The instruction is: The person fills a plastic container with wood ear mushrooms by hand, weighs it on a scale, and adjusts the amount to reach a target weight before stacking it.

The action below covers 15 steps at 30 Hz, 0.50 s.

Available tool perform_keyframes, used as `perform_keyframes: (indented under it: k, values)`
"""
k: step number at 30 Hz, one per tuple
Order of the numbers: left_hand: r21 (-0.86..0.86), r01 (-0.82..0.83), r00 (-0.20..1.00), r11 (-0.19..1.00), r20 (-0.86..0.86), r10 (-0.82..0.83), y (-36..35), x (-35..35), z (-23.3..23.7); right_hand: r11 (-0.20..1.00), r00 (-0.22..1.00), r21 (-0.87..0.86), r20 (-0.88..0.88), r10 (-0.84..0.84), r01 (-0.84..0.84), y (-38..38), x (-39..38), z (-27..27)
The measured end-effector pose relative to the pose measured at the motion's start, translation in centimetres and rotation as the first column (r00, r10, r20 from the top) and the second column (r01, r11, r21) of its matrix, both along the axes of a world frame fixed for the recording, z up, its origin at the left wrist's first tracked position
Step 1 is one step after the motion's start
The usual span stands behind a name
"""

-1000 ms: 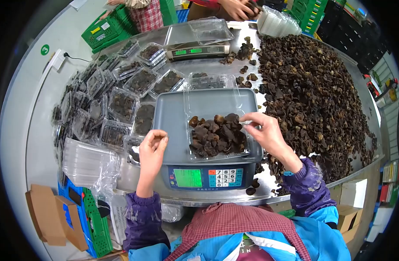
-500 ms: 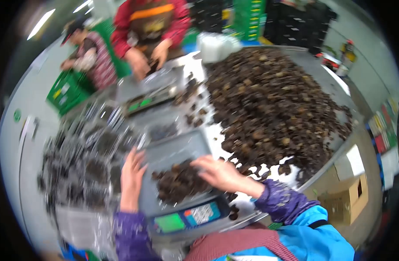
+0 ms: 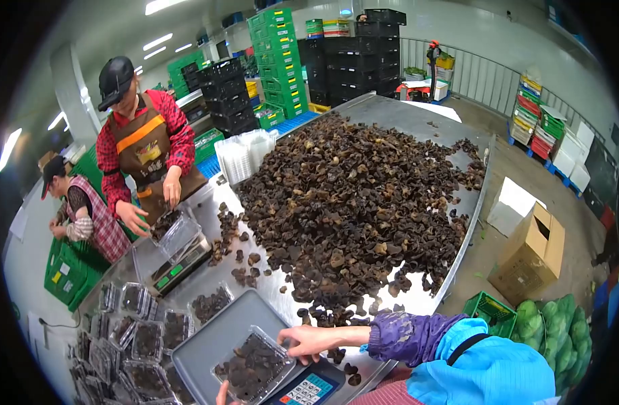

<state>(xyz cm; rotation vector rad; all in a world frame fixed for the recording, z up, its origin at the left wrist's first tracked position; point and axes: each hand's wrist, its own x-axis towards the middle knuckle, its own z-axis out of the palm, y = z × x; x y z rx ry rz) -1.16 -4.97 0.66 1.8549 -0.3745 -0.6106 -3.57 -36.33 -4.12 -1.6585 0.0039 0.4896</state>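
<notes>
A clear plastic box (image 3: 282, 365) with dark, frilly wood ear mushrooms (image 3: 250, 368) in it sits on the grey tray (image 3: 203, 345) of a scale. My right hand (image 3: 308, 341) is at the box's right rim, fingers curled and closed on that edge. Of my left hand (image 3: 223, 393), only fingertips show at the bottom edge, stretched up and apart beside the near side of the box; the rest is cut off. The scale's keypad (image 3: 308, 389) lies just below my right hand. A large heap of the same mushrooms (image 3: 363, 209) covers the metal table beyond.
Filled clear boxes (image 3: 147, 341) are stacked at left. Across the table, a person (image 3: 147, 145) handles a box at another scale (image 3: 178, 270); a second person (image 3: 87, 216) bends over a green crate (image 3: 73, 273). Empty clear boxes (image 3: 242, 158) stand by the heap. A cardboard carton (image 3: 528, 256) is on the floor.
The view has tilted up and turned, with the scale now lower in the frame. My left hand has dropped mostly out of view. My right hand has gone from over the mushrooms to the box's rim.
</notes>
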Motion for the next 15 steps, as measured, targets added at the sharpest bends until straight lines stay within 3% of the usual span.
perform_keyframes:
  k: [1,2,6,9,15]
  values:
    - [-0.078,-0.068,0.978,0.995,-0.204,0.051,-0.6,-0.4,0.6,0.999,1.0,0.032,-0.018,0.006,-0.005,0.0,-0.1,0.2]
    - [-0.158,-0.104,0.962,0.982,-0.265,0.059,-0.8,-0.6,0.5,0.998,0.999,0.064,-0.037,0.011,-0.009,0.1,-0.3,0.3]
    - [-0.233,-0.189,0.945,0.954,-0.306,0.112,-0.8,-0.3,-1.0,0.992,0.991,0.121,-0.132,-0.004,0.02,0.7,-0.6,0.2]
    - [-0.256,-0.265,0.92,0.93,-0.355,0.165,-0.9,-0.4,-2.2,0.992,0.994,0.113,-0.095,-0.052,0.062,1.1,-0.8,-0.1]
    - [-0.254,-0.215,0.926,0.943,-0.36,0.114,0.0,0.2,-2.9,0.985,0.992,0.13,-0.073,-0.102,0.111,1.4,-1.1,-0.5]
